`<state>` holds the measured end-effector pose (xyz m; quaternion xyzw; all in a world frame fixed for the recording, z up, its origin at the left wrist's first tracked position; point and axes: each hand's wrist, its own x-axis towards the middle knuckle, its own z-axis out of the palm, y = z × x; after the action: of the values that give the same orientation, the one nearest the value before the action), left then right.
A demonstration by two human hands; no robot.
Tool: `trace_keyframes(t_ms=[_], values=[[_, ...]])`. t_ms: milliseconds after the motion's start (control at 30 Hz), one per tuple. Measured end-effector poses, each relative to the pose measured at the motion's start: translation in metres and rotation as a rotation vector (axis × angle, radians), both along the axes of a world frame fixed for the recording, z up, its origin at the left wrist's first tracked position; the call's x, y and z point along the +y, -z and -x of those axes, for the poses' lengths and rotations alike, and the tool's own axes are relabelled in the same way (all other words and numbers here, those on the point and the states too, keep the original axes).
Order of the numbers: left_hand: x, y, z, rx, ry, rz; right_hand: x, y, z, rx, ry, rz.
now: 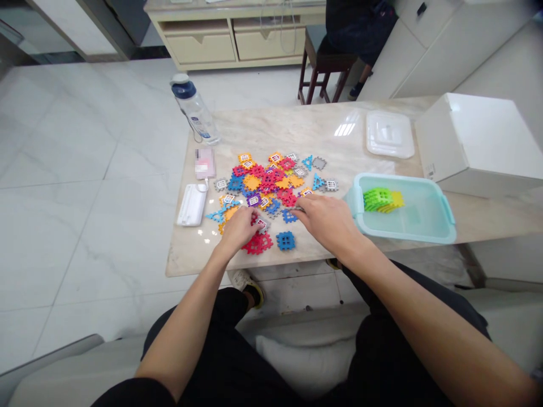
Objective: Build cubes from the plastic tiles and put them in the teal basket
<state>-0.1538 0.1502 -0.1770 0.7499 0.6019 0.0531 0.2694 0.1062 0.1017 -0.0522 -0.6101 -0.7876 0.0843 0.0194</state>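
A heap of flat plastic interlocking tiles (268, 181) in red, blue, orange, purple and grey lies on the table in front of me. My left hand (240, 229) is closed at the near side of the heap, its fingertips pinching a grey interlocking tile (263, 225) with a window pattern. Just below it sit red tiles (258, 244). My right hand (328, 223) reaches the heap's right edge with bent, closed fingers; a thin grey edge shows at the fingertips, too small to name. Between the hands lies a blue window tile (285, 241).
Right of the heap, a light-blue plastic bin (424, 217) holds green and yellow tiles (379, 199). Behind it are a clear lid (389, 134) and a white box (483, 141). A water bottle (197, 113) and a white power bank (192, 204) stand left. A person sits beyond the table.
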Motion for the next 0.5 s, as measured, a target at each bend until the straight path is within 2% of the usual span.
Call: trace_keyframes(t_ms=[133, 333, 400, 500], values=[[0.002, -0.003, 0.005, -0.221, -0.103, -0.006, 0.001, 0.004, -0.005, 0.011, 0.003, -0.007], [-0.004, -0.011, -0.003, -0.648, -0.361, 0.035, 0.001, 0.005, -0.002, 0.059, 0.002, -0.044], [-0.01, -0.016, -0.013, -0.807, -0.439, 0.136, 0.001, 0.006, 0.003, 0.09, 0.018, -0.08], [-0.023, -0.027, -0.028, -1.066, -0.558, 0.376, 0.002, 0.008, 0.01, 0.136, -0.026, -0.156]])
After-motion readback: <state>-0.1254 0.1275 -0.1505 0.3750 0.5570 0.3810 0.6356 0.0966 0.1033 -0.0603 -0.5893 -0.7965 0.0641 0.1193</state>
